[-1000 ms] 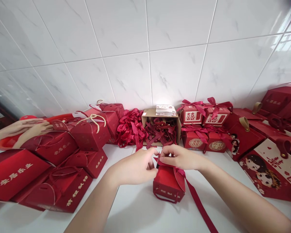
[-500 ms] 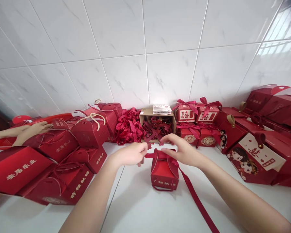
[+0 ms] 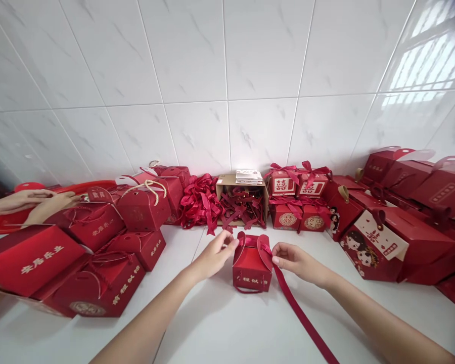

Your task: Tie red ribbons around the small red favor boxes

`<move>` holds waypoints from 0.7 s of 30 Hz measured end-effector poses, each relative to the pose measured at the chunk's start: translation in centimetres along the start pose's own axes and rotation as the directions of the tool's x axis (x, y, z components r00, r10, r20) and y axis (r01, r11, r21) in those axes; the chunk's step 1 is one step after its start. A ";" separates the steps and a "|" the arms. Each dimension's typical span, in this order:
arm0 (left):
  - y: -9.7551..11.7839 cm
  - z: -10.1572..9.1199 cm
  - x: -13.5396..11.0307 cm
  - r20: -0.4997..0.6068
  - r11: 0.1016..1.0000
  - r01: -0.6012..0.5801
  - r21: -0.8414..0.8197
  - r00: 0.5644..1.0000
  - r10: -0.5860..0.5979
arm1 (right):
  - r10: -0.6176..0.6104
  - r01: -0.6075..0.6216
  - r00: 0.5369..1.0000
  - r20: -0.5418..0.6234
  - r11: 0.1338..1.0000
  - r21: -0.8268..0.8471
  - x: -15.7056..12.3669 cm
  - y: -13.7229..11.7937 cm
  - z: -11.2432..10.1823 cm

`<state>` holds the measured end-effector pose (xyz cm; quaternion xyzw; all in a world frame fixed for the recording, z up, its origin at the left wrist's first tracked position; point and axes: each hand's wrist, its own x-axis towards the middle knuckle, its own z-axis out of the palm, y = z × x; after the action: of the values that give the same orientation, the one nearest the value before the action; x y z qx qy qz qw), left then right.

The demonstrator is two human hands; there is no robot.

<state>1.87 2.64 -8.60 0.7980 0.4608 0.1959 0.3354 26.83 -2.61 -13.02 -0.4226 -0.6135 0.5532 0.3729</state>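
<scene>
A small red gift box point(image 3: 251, 270) with rounded top flaps and gold lettering stands upright in front of me. A dark red ribbon point(image 3: 293, 303) passes through its top flaps and trails down to the right over the white table. At the box's upper left, my left hand point(image 3: 217, 254) is closed, thumb and finger pinching the ribbon beside the flap. On the other side my right hand point(image 3: 298, 260) pinches the ribbon close to the right flap. The ribbon's short left end is mostly hidden by my fingers.
Red gift boxes point(image 3: 109, 278) are piled at left, others point(image 3: 405, 247) at right. Behind lie a heap of ribbons point(image 3: 200, 199), a cardboard box point(image 3: 224, 191) of red straps, and stacked bow-tied boxes point(image 3: 288, 215). Another person's hands point(image 3: 41, 205) are at far left.
My right hand has come down from above the box to its right side and now pinches the ribbon. My left hand has moved in against the left flap, and the ribbon lies closer to the top.
</scene>
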 end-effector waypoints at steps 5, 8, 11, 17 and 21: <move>-0.5 1.2 -1.9 0.141 0.980 0.057 -0.193 0.990 -0.029 | 0.015 -0.024 0.998 0.060 0.989 0.144 0.3 0.6 1.7; -0.6 0.8 -3.6 0.261 0.926 0.178 -0.332 0.961 -0.091 | 0.064 -0.093 0.987 0.145 0.974 0.204 0.2 0.7 1.7; -0.6 0.0 -4.8 0.350 0.844 0.314 -0.434 0.923 -0.163 | 0.118 -0.162 0.971 0.209 0.964 0.210 0.2 0.7 1.0; -1.7 -1.5 -5.1 0.235 0.828 0.310 -0.466 0.946 -0.222 | 0.171 -0.201 0.968 0.184 0.966 0.164 -0.1 -0.5 -0.8; -2.8 -1.1 -5.0 0.219 0.831 0.325 -0.451 0.943 -0.250 | 0.166 -0.170 0.982 0.092 0.985 0.033 -0.4 -1.7 -1.4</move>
<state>-3.02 -0.35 -9.88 0.6234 0.4858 0.1904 0.5823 28.03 -2.50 -11.19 -0.4403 -0.5802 0.6132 0.3058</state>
